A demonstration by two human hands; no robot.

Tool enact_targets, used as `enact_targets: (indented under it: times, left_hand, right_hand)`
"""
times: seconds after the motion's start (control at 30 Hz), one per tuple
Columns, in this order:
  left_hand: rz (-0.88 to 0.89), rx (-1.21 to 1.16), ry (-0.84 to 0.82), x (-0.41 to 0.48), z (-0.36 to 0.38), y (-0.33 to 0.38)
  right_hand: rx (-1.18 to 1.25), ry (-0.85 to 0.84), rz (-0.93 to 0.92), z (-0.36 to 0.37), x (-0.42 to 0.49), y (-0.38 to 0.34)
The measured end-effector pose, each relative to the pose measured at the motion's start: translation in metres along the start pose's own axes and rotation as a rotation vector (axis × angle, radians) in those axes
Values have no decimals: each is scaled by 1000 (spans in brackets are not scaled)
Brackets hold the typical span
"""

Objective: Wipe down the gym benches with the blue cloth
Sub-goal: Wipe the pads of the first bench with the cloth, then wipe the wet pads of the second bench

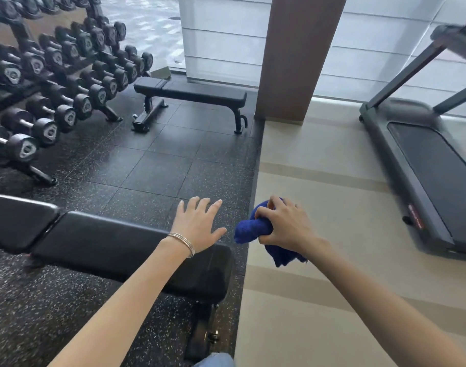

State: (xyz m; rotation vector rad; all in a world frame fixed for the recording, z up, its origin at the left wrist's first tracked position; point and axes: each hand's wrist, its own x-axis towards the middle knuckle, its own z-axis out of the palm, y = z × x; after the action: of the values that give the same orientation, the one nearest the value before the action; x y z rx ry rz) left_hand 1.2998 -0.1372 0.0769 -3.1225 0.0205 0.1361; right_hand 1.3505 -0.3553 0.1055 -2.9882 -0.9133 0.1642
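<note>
A black padded gym bench [102, 242] runs across the lower left, its right end just under my arms. A second black bench [192, 92] stands farther back by the window. My right hand [284, 223] is shut on the bunched blue cloth [249, 229], held in the air just right of the near bench's end, over the floor seam. My left hand [197, 223] hovers above the near bench's right end with fingers spread and holds nothing; thin bracelets circle its wrist.
A rack of black dumbbells [54, 75] fills the upper left. A brown pillar [292, 56] rises behind the far bench. A treadmill [425, 165] stands at the right on the beige floor. Black speckled rubber tiles [160, 165] lie between the benches.
</note>
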Motion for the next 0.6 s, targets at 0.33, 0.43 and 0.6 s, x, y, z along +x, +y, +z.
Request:
enact_targets:
  times: [0.33,0.43,0.6]
  left_hand:
    - [-43,57,-29,61,-9,26]
    - [-54,47,-10,99,-9,35]
    - [-92,12,26,174,-17,44]
  right_hand:
    - [50,3,-37,-4,38,70]
    - [34,6,-48,-8,62,98]
    - [-25,31,-68,-33,123,155]
